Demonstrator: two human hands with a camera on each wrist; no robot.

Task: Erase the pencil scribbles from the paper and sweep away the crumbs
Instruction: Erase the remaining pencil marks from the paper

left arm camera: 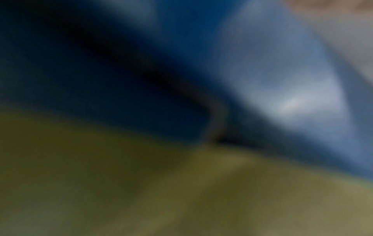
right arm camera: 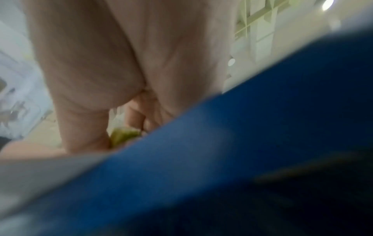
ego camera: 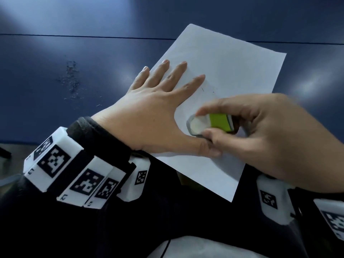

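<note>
Glossy dark blue table [ego camera: 74, 112] reflects pale light.

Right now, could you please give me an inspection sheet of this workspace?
Surface: blue table, seam line across the far side.
Job's things: white paper lying angled, faint pencil marks left; white eraser in green sleeve.
Clutter: crumbs scattered on the table, left of the paper.
Grippers: left hand flat on the paper; right hand pinches the eraser.
Cables: nothing seen.
Surroundings: wrist views too blurred to tell.
</note>
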